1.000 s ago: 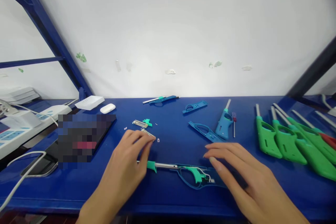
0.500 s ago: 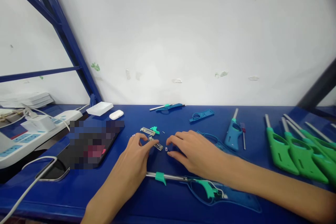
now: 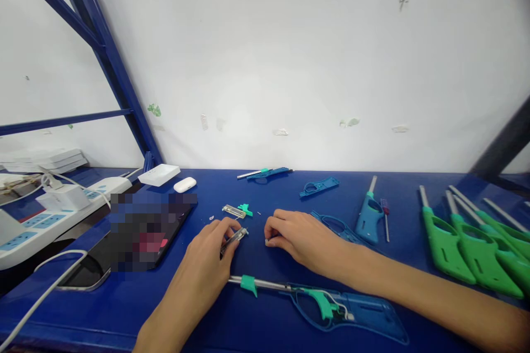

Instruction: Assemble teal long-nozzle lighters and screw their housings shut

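My left hand (image 3: 205, 256) grips a small clear lighter fuel tank (image 3: 237, 235) with a metal valve end, tilted between thumb and fingers. To its right, my right hand (image 3: 308, 236) is closed in a pinch on the small pale clip, mostly hidden by the fingertips. Beyond my left hand lie a second clear fuel tank (image 3: 234, 211) and a teal trigger piece (image 3: 245, 209). In front of both hands rests an opened blue lighter shell (image 3: 372, 314), with a metal tube (image 3: 273, 285), a teal trigger (image 3: 323, 303) and a white wire.
Several green lighters (image 3: 449, 251) lie at the right, near a blue lighter (image 3: 369, 218) and a screwdriver (image 3: 386, 212). Blue shell halves (image 3: 321, 186) lie farther back. At the left are a phone (image 3: 85, 273), a power strip (image 3: 53, 220) and a white earbud case (image 3: 184, 185).
My left hand has lifted and tilted the near fuel tank off the table. My right fingers have closed on the small pale clip that lay between the hands.
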`<move>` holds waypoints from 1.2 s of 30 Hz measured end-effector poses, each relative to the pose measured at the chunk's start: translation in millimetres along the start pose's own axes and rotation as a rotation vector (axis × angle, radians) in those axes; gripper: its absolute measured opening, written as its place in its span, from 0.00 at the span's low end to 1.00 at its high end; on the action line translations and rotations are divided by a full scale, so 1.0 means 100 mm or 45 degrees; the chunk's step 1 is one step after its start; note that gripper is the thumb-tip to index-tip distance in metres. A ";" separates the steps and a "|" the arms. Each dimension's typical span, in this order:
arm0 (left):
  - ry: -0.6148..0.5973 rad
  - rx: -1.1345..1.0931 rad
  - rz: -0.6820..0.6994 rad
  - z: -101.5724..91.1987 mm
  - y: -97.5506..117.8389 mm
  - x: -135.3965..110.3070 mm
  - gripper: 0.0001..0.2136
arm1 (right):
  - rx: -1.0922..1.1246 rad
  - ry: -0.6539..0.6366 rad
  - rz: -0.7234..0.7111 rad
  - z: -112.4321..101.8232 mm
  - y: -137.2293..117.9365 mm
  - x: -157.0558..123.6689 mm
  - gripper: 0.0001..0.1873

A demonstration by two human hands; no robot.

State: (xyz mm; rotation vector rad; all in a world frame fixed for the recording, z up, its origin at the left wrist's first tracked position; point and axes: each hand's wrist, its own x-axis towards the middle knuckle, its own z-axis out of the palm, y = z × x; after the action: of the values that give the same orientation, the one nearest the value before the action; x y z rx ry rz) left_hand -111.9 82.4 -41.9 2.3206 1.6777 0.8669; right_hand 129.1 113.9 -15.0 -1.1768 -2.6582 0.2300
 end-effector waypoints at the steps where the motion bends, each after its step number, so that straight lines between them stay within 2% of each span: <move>1: 0.017 -0.005 0.002 0.00 -0.01 0.00 0.12 | 0.012 0.002 0.000 0.00 0.00 -0.01 0.08; 6: 0.096 -0.035 0.040 0.02 -0.01 0.00 0.20 | 0.065 0.005 0.009 -0.01 0.01 -0.06 0.06; 11: 0.149 -0.088 0.077 -0.02 0.04 -0.02 0.17 | 0.178 0.005 0.029 -0.07 0.00 -0.09 0.04; 17: 0.239 -0.210 0.126 -0.05 0.29 -0.03 0.12 | 0.607 0.063 0.067 -0.25 -0.12 -0.08 0.11; 22: 0.289 -0.280 0.165 -0.02 0.51 0.06 0.15 | 0.913 0.145 0.140 -0.22 -0.14 -0.07 0.14; 26: 0.200 -0.254 0.167 0.00 0.51 0.10 0.18 | 1.068 0.227 0.218 -0.25 0.01 -0.09 0.13; 31: -0.038 -0.104 0.165 0.07 0.43 0.12 0.16 | 1.267 0.325 0.305 -0.36 0.22 -0.23 0.15; 36: -0.256 0.040 0.115 0.12 0.52 0.20 0.11 | 1.411 0.345 0.325 -0.33 0.26 -0.30 0.15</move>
State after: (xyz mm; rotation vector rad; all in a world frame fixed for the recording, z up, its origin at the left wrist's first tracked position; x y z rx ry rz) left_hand -58.7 84.3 -21.7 2.4280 1.5264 0.6012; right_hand 176.0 110.6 6.9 -0.9940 -1.6409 1.2632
